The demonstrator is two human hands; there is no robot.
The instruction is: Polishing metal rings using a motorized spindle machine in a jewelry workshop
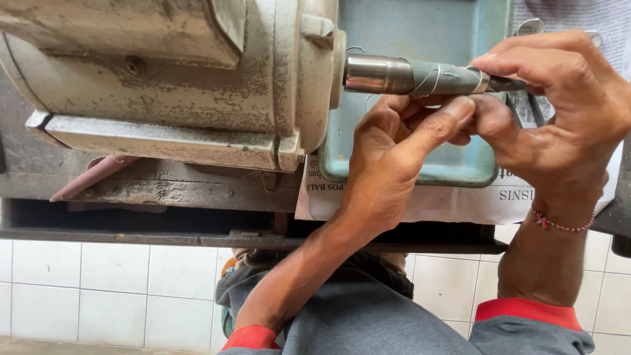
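Grey trousers (368, 322) and red cuffs (526, 310), at 6 o'clock, nearest the lens.

Left hand (394, 158): centre, thumb raised under the spindle (420, 77), fingers curled; appears to pinch fine wire (430, 80) wound round it, likely to keep it taut.

Right hand (565, 112): 3 o'clock, fingertips closed on the spindle's dark pointed tip (506, 83), seemingly steadying it. Braided wristband (559, 225) below.

Spindle: 1 o'clock, horizontal, projecting from the motor (164, 79); polished steel collar, grey tapered body.

Motor: 10 o'clock, worn cream housing bolted to a dark worktop (164, 190).

Blue-green metal tray (420, 33): beneath the spindle, resting on newspaper (460, 204).

Obstruction: the right hand hides items behind it; metal loops (531, 26) at 1 o'clock are unclear.

White floor tiles (98, 283): 7 o'clock.
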